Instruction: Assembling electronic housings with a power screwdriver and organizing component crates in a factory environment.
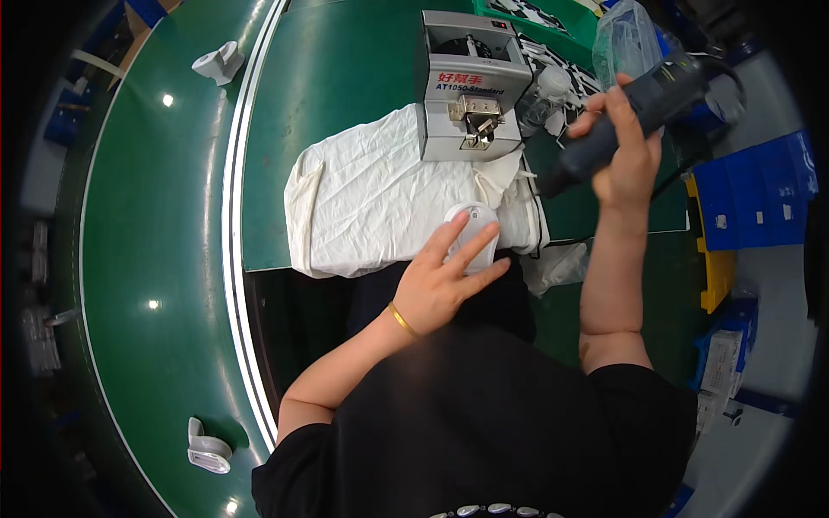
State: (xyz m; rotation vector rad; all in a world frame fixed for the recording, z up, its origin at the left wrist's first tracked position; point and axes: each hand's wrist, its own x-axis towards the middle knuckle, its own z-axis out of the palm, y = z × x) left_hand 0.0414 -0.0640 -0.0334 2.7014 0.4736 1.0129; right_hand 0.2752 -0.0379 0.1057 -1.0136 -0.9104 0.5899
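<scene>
Green worktop (pixel 332 73) is bordered along its left edge by a bright strip, beyond which two white pieces (pixel 218 64) are carried, well apart, on another green surface (pixel 164 233). Over the worktop's near edge a wrinkled white cloth (pixel 363 190) is spread, and at its far side a grey machine (pixel 473 82) is seen. A white part (pixel 477 221) is placed on the cloth's right portion, close to the worktop's near edge, and is partly hidden by the left hand (pixel 442 272), whose fingers are spread and laid over it; how firmly it is pressed cannot be told. A dark driver (pixel 587 155), slightly blurred, is gripped by the right hand (pixel 630 155), fingers wrapped around its body; its tip is held apart from the part, near the cloth's right edge. Beyond the driver, a clear bag (pixel 623 39) is seen near the worktop's far right corner. Blue bins (pixel 751 194) are stacked past the right edge.
</scene>
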